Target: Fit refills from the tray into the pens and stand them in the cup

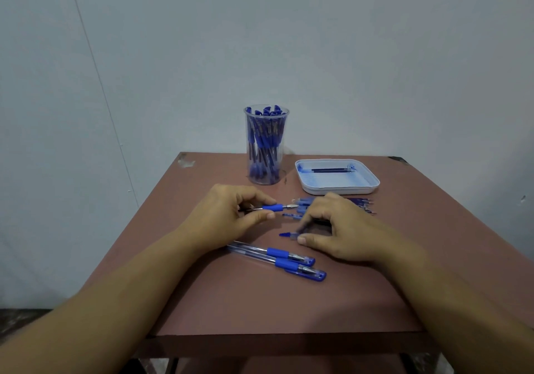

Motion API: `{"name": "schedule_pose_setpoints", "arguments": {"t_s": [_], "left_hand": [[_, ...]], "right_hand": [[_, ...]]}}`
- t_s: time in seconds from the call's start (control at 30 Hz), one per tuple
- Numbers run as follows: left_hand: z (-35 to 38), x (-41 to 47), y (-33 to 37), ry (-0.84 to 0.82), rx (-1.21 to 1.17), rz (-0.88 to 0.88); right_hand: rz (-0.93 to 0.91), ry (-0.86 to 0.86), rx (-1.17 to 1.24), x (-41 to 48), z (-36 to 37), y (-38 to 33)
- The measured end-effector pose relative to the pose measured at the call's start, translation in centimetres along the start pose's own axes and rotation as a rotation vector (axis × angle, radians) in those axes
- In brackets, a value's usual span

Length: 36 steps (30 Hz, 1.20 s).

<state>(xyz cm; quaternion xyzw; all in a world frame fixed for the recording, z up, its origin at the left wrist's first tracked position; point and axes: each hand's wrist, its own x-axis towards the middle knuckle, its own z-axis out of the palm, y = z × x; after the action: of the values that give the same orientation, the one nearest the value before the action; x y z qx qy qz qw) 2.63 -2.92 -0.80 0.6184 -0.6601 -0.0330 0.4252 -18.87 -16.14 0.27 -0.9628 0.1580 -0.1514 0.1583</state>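
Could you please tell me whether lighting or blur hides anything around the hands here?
Head view throughout: dim, bluish light, soft shadows on the table; the fingers of the right hand are motion-blurred, so whether they hold the blue cap is unclear; the left hand pinching its pen reads sharper; the wall line bends from wide-angle distortion.

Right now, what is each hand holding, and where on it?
Left hand pinches a pen on the barrel by its blue grip. Right hand curls over a blue cap on the table; grip unclear.
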Motion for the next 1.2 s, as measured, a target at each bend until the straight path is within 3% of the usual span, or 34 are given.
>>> {"name": "schedule_pose_setpoints", "arguments": {"t_s": [0.23,0.53,0.73,1.2], "left_hand": [[0.2,-0.1,0.3,-0.018,0.011,0.026],[0.3,-0.2,0.5,-0.012,0.011,0.020],[0.2,-0.2,0.5,-0.005,0.023,0.022],[0.0,-0.1,0.7,-0.001,0.050,0.032]], "right_hand": [[-0.041,0.315,0.034,0.6,0.5,-0.4],[-0.128,0.368,0.020,1.1,1.1,-1.0],[-0.043,0.346,0.095,0.8,1.1,-1.0],[-0.072,0.361,0.071,1.3,1.3,-1.1]]}}
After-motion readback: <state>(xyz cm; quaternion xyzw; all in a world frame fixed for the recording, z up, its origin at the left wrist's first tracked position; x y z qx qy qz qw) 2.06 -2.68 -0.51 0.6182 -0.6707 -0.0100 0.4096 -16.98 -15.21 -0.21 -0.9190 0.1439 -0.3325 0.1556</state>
